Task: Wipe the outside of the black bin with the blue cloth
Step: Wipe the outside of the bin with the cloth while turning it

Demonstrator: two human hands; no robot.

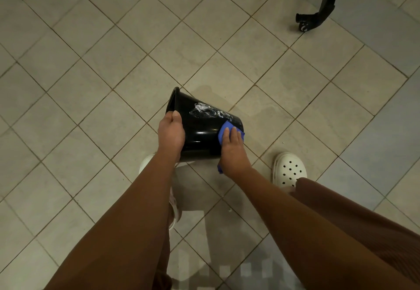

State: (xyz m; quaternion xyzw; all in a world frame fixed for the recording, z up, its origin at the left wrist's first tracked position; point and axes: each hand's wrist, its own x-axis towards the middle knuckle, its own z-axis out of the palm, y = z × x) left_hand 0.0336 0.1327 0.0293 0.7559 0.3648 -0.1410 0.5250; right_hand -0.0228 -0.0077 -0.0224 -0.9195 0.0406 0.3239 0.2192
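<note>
A glossy black bin [202, 128] is held tipped on its side above the tiled floor, its open mouth facing left and its base to the right. White soapy streaks mark its upper wall. My left hand [171, 132] grips the rim at the mouth. My right hand [233, 151] presses a blue cloth [226, 129] flat against the bin's wall near the base. A corner of the cloth hangs out below my right wrist.
Beige floor tiles [113, 62] spread all around, with a damp patch beyond the bin. My white perforated clog [289, 169] stands to the right. A black wheeled chair leg [318, 15] is at the top right.
</note>
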